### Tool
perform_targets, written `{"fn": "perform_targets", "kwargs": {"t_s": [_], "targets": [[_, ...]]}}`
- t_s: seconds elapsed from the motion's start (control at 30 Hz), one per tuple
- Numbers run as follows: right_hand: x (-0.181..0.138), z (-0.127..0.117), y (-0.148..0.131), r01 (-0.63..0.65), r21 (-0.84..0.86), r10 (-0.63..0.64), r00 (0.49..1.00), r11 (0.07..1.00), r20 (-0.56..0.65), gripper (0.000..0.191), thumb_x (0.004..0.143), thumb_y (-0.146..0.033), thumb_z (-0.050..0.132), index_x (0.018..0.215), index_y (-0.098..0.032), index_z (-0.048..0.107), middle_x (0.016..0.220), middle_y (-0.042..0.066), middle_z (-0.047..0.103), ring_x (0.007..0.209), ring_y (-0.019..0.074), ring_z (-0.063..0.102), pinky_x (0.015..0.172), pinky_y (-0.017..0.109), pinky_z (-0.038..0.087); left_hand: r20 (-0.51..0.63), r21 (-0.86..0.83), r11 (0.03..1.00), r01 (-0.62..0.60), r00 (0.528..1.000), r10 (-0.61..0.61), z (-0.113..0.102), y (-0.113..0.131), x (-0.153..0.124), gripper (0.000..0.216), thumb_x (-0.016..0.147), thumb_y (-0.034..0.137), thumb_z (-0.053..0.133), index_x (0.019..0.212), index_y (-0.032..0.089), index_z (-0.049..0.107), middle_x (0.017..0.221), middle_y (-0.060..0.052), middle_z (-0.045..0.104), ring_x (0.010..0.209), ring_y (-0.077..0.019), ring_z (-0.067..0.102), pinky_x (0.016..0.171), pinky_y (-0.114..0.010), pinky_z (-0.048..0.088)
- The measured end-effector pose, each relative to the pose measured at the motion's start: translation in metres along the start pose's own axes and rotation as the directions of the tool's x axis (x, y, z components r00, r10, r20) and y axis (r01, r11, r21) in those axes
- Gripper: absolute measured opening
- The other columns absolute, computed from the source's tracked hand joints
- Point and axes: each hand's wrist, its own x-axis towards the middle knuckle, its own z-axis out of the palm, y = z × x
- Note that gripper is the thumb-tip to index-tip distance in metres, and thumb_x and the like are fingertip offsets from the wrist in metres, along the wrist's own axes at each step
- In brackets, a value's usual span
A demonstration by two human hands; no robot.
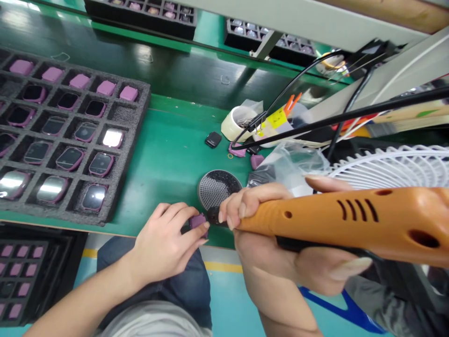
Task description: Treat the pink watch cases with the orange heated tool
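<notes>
And there it was: a pink smartwatch case (198,222) was pinched in the fingers of the left hand (164,241), held just above the front edge of the green workbench (171,159). An orange electric screwdriver (351,220) was clenched firmly in the right hand (266,250), its nose held right up against the case, the tip hidden behind the fingers. A round black mesh disc (215,189) was lying just behind both hands. Over at the bench's left edge, a grey foam tray (133,117) was filled with pink-framed watches, and a tape roll (236,122) was sitting toward the back edge.
</notes>
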Motion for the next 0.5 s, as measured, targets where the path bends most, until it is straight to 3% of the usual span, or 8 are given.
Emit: {"fn": "perform_targets", "kwargs": {"t_s": [0.27, 0.5], "targets": [[-0.002, 0.009, -0.010, -0.084, -0.030, 0.084, 0.996, 0.996, -0.002, 0.043, 0.091, -0.073, 0.088, 0.123, -0.046, 0.078, 0.083, -0.004, 0.075, 0.054, 0.0197, 0.064, 0.054, 0.040, 0.060, -0.002, 0.003, 1.000, 0.002, 1.000, -0.002, 0.001, 0.000, 0.000, 0.021, 0.113, 0.033, 0.071, 0.131, 0.025, 0.080, 0.132, -0.011, 0.078, 0.122, -0.0300, 0.071, 0.093, -0.046, 0.049], [-0.004, 0.008, -0.003, -0.059, -0.034, 0.059, 0.998, 0.998, 0.010, 0.045, 0.092, -0.071, 0.089, 0.127, -0.047, 0.076, 0.080, -0.005, 0.073, 0.050, 0.0184, 0.060, 0.050, 0.037, 0.057, -0.007, -0.001, 1.000, 0.018, 1.000, -0.018, 0.001, 0.001, 0.001, 0.020, 0.112, 0.034, 0.073, 0.129, 0.026, 0.082, 0.131, -0.010, 0.078, 0.121, -0.0291, 0.070, 0.093, -0.046, 0.050]]}}
